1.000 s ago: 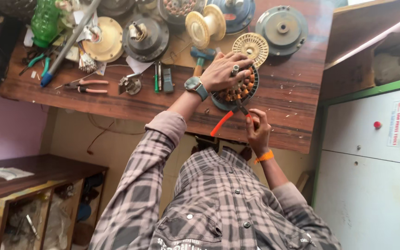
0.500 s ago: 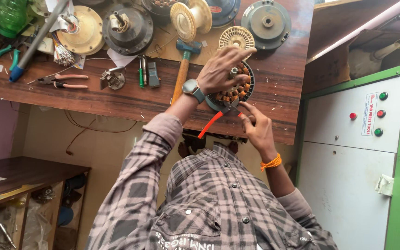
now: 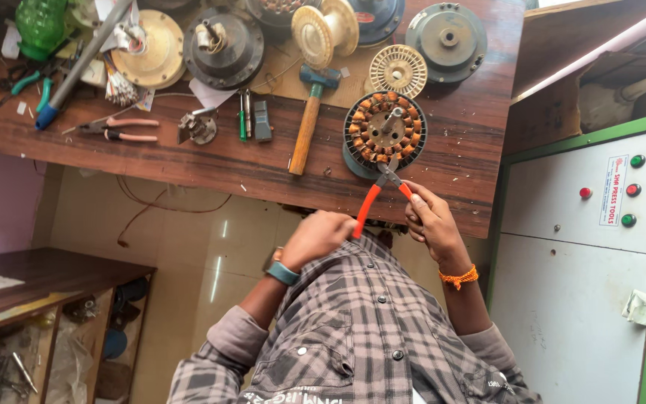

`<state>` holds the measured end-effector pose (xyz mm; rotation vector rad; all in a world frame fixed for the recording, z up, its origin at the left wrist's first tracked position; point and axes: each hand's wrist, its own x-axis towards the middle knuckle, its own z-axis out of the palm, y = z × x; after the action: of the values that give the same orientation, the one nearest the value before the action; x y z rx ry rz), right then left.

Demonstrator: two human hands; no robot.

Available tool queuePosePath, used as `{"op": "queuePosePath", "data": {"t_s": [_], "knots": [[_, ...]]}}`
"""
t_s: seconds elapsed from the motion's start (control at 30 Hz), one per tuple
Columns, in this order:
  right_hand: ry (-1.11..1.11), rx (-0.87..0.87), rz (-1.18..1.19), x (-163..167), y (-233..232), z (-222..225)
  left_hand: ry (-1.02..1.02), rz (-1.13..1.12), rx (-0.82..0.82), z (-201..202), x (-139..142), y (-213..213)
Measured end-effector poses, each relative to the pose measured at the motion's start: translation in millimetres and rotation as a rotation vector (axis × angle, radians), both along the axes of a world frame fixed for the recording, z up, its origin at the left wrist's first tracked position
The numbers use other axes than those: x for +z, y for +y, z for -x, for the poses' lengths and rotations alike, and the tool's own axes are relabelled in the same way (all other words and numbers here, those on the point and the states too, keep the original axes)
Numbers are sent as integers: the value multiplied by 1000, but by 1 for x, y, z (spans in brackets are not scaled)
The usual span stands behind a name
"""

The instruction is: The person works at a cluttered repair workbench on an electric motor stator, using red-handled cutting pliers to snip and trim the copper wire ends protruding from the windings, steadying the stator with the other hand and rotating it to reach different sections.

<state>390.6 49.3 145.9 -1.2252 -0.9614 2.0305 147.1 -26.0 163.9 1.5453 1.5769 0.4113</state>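
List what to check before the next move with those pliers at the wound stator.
1. Tip of the orange-handled pliers at the near edge of the stator: ok.
2. Grip: left hand closed at the end of one handle, right hand on the other: ok.
3. Tip actually pinching a copper wire: cannot tell, too small to see.
4. Stator steadied: not ok, no hand rests on it; it sits loose on the wooden bench.
5. Hammer lying apart from the stator, out of the pliers' way: ok.
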Motion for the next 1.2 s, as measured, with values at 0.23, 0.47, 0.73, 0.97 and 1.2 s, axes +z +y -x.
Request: {"op": "queuePosePath", "data": {"t_s": [0.23,0.47,0.73,0.97,1.2], "knots": [[57,-83,70,-28,-2,21,195,-350,-40,-40,-32,-14],[559,360,427,-44,-2,37,397,-275,-134,-31,-5,17],[740,153,314,-54,-23,59,1,-785,133,15,33,103],[652,105,391,-59,-31,62,265,-899,-263,1,-24,216],[669,78,498,-59,-26,49,142,-603,-273,-2,-40,215]]}}
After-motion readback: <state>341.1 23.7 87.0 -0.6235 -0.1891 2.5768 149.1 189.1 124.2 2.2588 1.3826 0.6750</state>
